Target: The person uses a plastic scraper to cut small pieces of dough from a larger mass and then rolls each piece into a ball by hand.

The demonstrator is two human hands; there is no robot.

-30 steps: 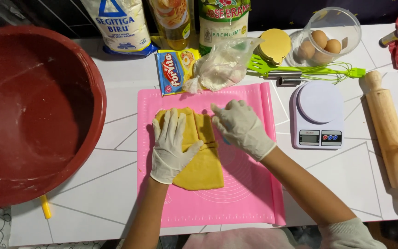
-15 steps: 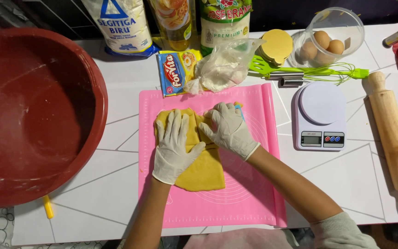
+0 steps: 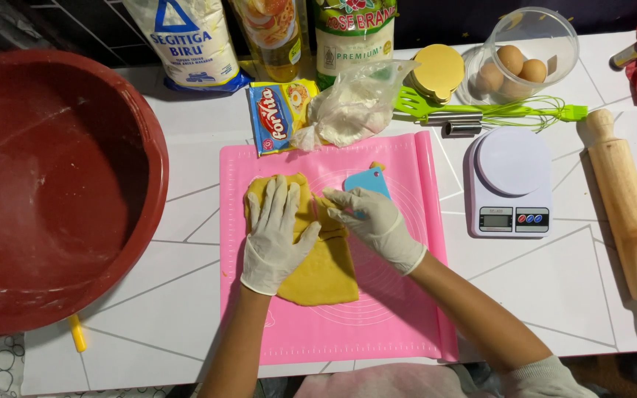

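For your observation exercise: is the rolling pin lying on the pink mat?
No, the rolling pin lies on the white table, right of the scale.

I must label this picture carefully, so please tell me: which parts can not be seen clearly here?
All in the head view:
- Yellow dough: its upper part lies under the left hand and right hand.
- Blue scraper: its lower part is hidden by the right hand.
- Red bowl: cut off by the left edge.
- Rolling pin: its lower end reaches the right edge.

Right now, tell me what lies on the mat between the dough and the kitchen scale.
In the head view, a blue scraper lies on the pink mat between the yellow dough and the kitchen scale, partly under the right hand.
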